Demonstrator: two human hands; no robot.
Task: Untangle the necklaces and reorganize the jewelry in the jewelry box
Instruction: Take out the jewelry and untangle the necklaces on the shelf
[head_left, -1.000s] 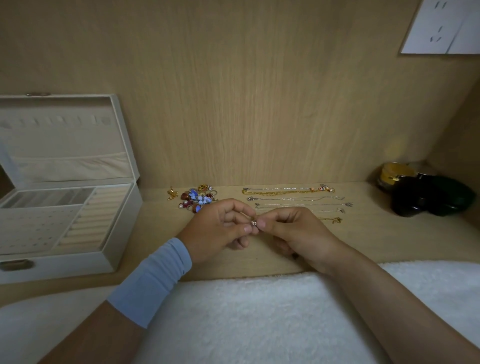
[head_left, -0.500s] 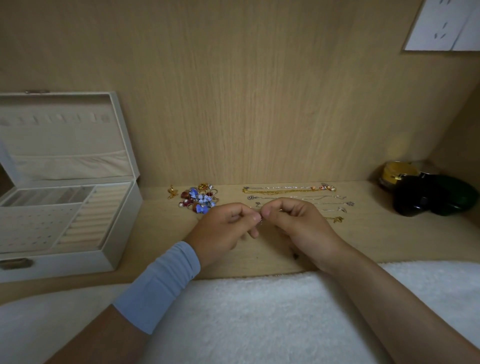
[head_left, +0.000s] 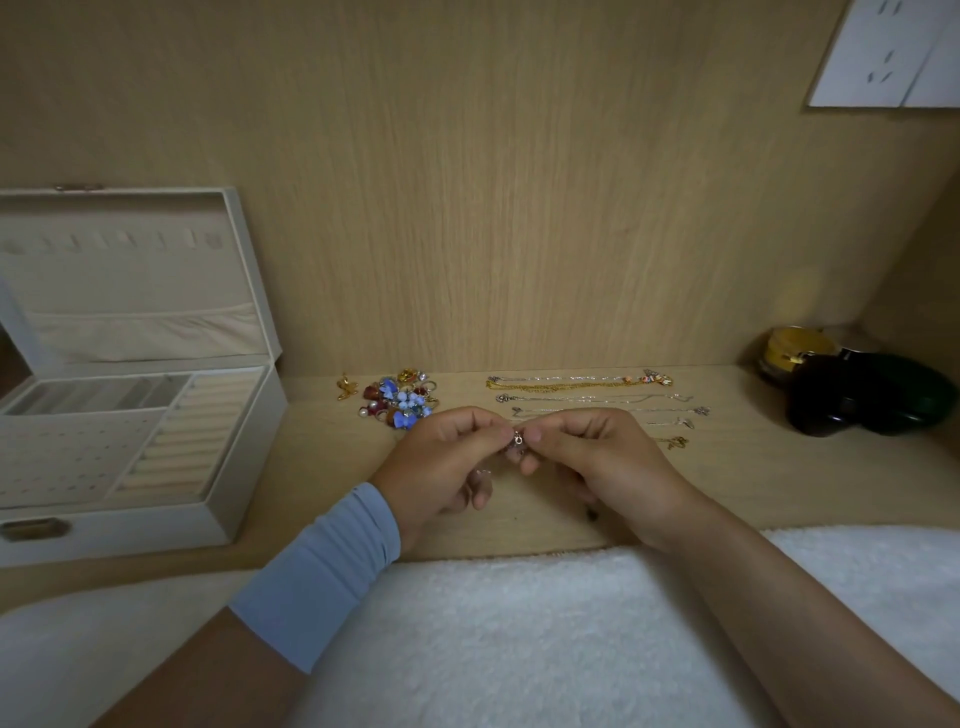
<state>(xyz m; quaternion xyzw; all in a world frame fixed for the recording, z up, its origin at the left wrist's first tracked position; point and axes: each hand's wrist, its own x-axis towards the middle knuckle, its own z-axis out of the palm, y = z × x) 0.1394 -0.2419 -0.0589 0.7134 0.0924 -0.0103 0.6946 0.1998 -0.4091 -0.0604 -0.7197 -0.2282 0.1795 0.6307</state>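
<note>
My left hand (head_left: 447, 462) and my right hand (head_left: 597, 462) meet above the wooden desk and pinch a tiny metal jewelry piece (head_left: 518, 440) between their fingertips. Behind them several thin necklaces (head_left: 576, 384) lie stretched out in rows, gold and silver. A heap of colourful earrings and rings (head_left: 400, 397) sits to the left of the chains, with a small gold piece (head_left: 345, 387) beside it. The white jewelry box (head_left: 244, 441) stands open at the left, its ring rolls and earring panel showing.
A gold-lidded jar (head_left: 795, 351) and a dark glossy case (head_left: 872, 400) sit in the back right corner. A white towel (head_left: 519, 639) covers the near edge under my forearms. The wooden back wall rises right behind the jewelry.
Both hands stayed together pinching the small piece; they shifted slightly away from me and then back a little. The piece shows between the fingertips again.
</note>
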